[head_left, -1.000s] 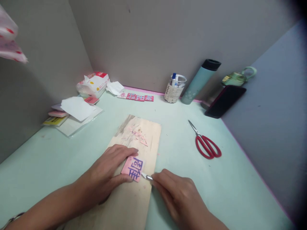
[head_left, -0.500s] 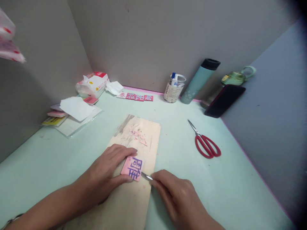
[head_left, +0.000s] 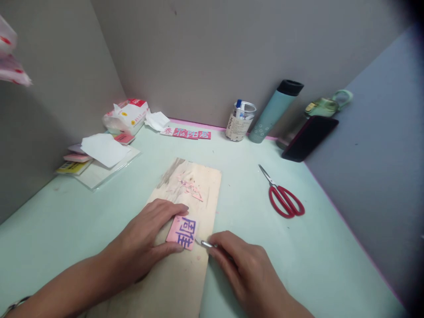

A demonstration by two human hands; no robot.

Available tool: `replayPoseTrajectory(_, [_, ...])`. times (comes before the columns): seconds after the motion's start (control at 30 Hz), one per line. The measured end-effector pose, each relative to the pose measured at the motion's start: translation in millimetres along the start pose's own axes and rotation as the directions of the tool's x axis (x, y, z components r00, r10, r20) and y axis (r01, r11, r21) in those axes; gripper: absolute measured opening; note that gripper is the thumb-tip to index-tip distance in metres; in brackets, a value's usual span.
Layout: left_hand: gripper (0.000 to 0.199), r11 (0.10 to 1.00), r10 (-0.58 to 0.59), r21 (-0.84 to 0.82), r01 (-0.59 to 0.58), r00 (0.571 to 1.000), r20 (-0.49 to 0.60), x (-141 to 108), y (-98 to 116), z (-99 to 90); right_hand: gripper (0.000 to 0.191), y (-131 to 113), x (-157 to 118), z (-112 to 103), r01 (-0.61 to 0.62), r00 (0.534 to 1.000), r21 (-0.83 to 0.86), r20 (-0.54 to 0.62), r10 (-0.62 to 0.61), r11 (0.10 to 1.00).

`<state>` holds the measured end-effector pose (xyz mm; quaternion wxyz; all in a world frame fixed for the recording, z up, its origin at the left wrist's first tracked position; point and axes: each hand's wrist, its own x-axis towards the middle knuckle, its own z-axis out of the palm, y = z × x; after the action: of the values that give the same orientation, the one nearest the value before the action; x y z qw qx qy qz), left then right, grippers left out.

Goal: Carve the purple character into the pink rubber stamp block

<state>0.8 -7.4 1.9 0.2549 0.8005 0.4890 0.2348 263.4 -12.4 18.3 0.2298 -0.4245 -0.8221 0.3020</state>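
The pink tile (head_left: pixel 183 232) lies flat on the wooden board (head_left: pixel 180 282), midway along its visible length. My left hand (head_left: pixel 157 226) clasps the tile, thumb and forefinger set apart on opposite edges. My right hand (head_left: pixel 243 265), just beside the board's right edge, pinches the knife (head_left: pixel 206 244); I cannot confirm whether its tip touches the tile. I judge the tile light, firm but easily cut, and rubbery enough to resist slipping. Grip opposite edges, clear of the blade; apply moderate pressure, since thin strokes may tear.
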Motion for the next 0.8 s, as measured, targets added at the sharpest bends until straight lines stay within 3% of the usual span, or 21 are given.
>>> replayPoseTrajectory(0.2, [0.048,1.000,-0.001,-0.007,0.001,1.000,0.009,-1,0,1.0,0.018,3,-1,-1,0.006,1.000,0.021,0.006,-0.006,1.000])
replayPoseTrajectory(0.33, [0.045,0.999,-0.027,-0.040,0.025,0.998,-0.062,-1,2,3.4,0.016,4,2,-2,-0.111,0.993,0.144,0.052,0.105,0.983])
replayPoseTrajectory(0.43, [0.045,0.999,-0.027,-0.035,0.026,0.999,-0.046,-1,2,4.0,0.016,3,4,-2,-0.188,0.981,0.226,0.097,0.170,0.956])
replayPoseTrajectory(0.8, [0.044,0.999,-0.050,-0.016,0.049,0.997,-0.062,0,4,3.6,0.022,3,11,0,-0.439,0.898,0.529,0.235,0.371,0.727])
